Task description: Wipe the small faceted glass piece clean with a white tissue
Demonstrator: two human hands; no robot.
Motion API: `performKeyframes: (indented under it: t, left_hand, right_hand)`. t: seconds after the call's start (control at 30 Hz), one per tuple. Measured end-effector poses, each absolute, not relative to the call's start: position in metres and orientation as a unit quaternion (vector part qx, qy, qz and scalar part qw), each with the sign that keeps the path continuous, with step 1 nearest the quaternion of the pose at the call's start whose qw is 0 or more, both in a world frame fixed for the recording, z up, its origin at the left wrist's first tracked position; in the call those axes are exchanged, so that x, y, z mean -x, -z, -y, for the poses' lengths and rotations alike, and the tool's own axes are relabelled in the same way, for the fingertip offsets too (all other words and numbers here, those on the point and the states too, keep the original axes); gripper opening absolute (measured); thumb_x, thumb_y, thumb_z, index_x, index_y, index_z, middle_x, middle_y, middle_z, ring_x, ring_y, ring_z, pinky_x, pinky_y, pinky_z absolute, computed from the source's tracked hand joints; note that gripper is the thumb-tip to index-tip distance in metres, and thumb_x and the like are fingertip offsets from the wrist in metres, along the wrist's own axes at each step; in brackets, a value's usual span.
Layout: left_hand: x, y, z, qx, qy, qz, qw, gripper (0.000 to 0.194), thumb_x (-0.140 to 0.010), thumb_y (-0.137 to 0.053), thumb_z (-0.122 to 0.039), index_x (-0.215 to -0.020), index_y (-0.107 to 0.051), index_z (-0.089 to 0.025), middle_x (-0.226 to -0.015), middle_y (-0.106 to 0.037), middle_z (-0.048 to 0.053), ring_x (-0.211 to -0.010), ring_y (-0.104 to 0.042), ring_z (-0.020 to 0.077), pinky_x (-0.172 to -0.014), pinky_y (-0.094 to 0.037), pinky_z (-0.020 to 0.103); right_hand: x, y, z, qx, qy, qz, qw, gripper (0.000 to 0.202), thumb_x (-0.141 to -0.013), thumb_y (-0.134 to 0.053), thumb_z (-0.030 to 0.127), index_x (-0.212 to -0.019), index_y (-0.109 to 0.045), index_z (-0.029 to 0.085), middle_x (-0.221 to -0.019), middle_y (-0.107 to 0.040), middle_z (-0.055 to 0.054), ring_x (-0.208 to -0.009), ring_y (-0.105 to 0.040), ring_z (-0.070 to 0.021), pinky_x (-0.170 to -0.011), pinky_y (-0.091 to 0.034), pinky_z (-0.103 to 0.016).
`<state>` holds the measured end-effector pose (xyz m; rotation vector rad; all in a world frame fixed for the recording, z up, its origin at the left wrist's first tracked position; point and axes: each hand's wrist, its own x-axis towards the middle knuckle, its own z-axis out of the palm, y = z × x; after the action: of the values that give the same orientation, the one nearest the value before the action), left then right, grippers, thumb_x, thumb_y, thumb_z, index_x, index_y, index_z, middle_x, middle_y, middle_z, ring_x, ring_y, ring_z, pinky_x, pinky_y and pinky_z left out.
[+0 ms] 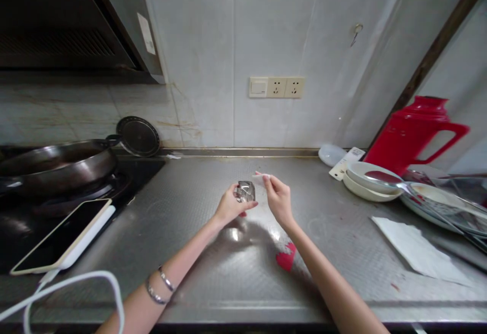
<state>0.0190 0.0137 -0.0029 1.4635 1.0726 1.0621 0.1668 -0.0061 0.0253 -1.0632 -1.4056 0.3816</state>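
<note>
Over the middle of the steel counter, my left hand (230,206) is closed round a small shiny grey square object (246,191), perhaps glass or metal; its exact kind cannot be made out. Just to the right of it, my right hand (279,194) pinches a thin white piece (260,176) that looks like folded tissue. The white piece is close to the top of the grey object; whether they touch is unclear. A bright red item (286,257) with a scalloped edge lies on the counter, partly hidden by my right forearm.
On the left, a phone (63,235) with a white cable lies by the stove, where a large pan (61,167) sits. To the right are stacked white bowls (371,182), a plate with utensils (422,207), a red thermos (405,134) and a white napkin (416,248).
</note>
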Motion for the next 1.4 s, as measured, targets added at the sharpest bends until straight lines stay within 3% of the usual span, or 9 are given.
performKeyframes:
  t: [0.3,0.5,0.63,0.77,1.0,1.1,1.2,1.3,1.4]
  left_hand:
    - [-0.019,-0.003,-0.013,-0.604,-0.436,-0.430,0.510,0.058,-0.059,-0.077,-0.044,-0.103,-0.053,-0.015,-0.067,-0.062,-0.001,-0.043,-0.054,0.0083,-0.037,-0.042,0.017]
    - [-0.016,-0.005,-0.015,-0.591,-0.428,-0.446,0.518,0.064,-0.058,-0.078,-0.045,-0.108,-0.051,-0.016,-0.072,-0.063,0.000,-0.040,-0.052,0.0072,-0.036,-0.043,0.019]
    - [-0.020,-0.001,-0.012,-0.607,-0.433,-0.435,0.504,0.072,-0.055,-0.082,-0.036,-0.114,-0.047,-0.014,-0.080,-0.063,0.003,-0.042,-0.052,0.0069,-0.037,-0.044,0.019]
    - [-0.023,-0.001,-0.007,-0.637,-0.440,-0.377,0.509,0.074,-0.055,-0.082,-0.032,-0.117,-0.045,-0.016,-0.087,-0.063,0.004,-0.053,-0.057,0.0091,-0.043,-0.048,0.020]
    - [-0.023,0.003,-0.011,-0.631,-0.446,-0.376,0.511,0.072,-0.062,-0.077,-0.036,-0.124,-0.044,-0.017,-0.093,-0.065,0.007,-0.055,-0.058,0.0095,-0.046,-0.050,0.022]
    - [-0.019,0.007,-0.014,-0.627,-0.440,-0.379,0.519,0.093,-0.062,-0.078,-0.035,-0.138,-0.027,-0.021,-0.109,-0.063,0.012,-0.069,-0.064,0.0146,-0.058,-0.054,0.027]
    - [-0.014,0.005,-0.015,-0.675,-0.436,-0.371,0.466,0.116,-0.052,-0.083,-0.030,-0.144,-0.013,-0.024,-0.132,-0.048,0.018,-0.097,-0.062,0.0236,-0.080,-0.053,0.036]
    - [-0.009,0.003,-0.015,-0.732,-0.432,-0.362,0.384,0.122,-0.043,-0.087,-0.027,-0.144,-0.018,-0.027,-0.147,-0.027,0.017,-0.120,-0.048,0.0325,-0.098,-0.041,0.047]
    - [-0.009,0.002,-0.015,-0.756,-0.441,-0.349,0.336,0.116,-0.040,-0.087,-0.027,-0.140,-0.029,-0.026,-0.149,-0.023,0.014,-0.134,-0.029,0.0349,-0.109,-0.025,0.050]
  right_hand:
    - [-0.163,-0.021,0.015,0.346,-0.143,0.756,0.537,0.029,-0.090,-0.044,0.033,-0.102,-0.070,0.025,-0.109,-0.069,-0.005,-0.108,-0.061,-0.0219,-0.094,-0.047,-0.035]
    - [-0.164,-0.026,0.017,0.416,-0.165,0.692,0.567,0.034,-0.091,-0.043,0.039,-0.094,-0.072,0.021,-0.087,-0.073,-0.006,-0.077,-0.067,-0.0203,-0.073,-0.051,-0.030]
    - [-0.169,-0.025,0.004,0.456,-0.223,0.584,0.634,0.041,-0.089,-0.044,0.048,-0.095,-0.071,0.018,-0.091,-0.072,-0.007,-0.083,-0.065,-0.0206,-0.074,-0.050,-0.030]
    - [-0.169,-0.022,-0.003,0.428,-0.407,0.568,0.573,0.046,-0.082,-0.049,0.055,-0.098,-0.069,0.017,-0.098,-0.070,-0.009,-0.089,-0.065,-0.0216,-0.074,-0.053,-0.033]
    - [-0.166,-0.027,0.005,0.348,-0.494,0.621,0.499,0.061,-0.063,-0.075,0.030,-0.120,-0.055,0.022,-0.111,-0.066,-0.006,-0.102,-0.062,-0.0200,-0.087,-0.050,-0.033]
    - [-0.166,-0.029,0.005,0.374,-0.487,0.609,0.502,0.054,-0.063,-0.074,0.031,-0.113,-0.059,0.020,-0.102,-0.068,-0.005,-0.092,-0.065,-0.0197,-0.078,-0.054,-0.032]
    - [-0.169,-0.029,0.002,0.416,-0.499,0.576,0.497,0.044,-0.066,-0.071,0.039,-0.104,-0.062,0.018,-0.090,-0.069,-0.005,-0.080,-0.067,-0.0198,-0.063,-0.057,-0.030]
    - [-0.172,-0.028,0.000,0.430,-0.517,0.557,0.487,0.042,-0.070,-0.067,0.046,-0.100,-0.064,0.017,-0.087,-0.068,-0.005,-0.080,-0.066,-0.0211,-0.056,-0.058,-0.030]
    - [-0.173,-0.027,0.001,0.425,-0.534,0.554,0.477,0.043,-0.071,-0.066,0.049,-0.099,-0.065,0.017,-0.089,-0.067,-0.006,-0.077,-0.066,-0.0204,-0.053,-0.058,-0.029]
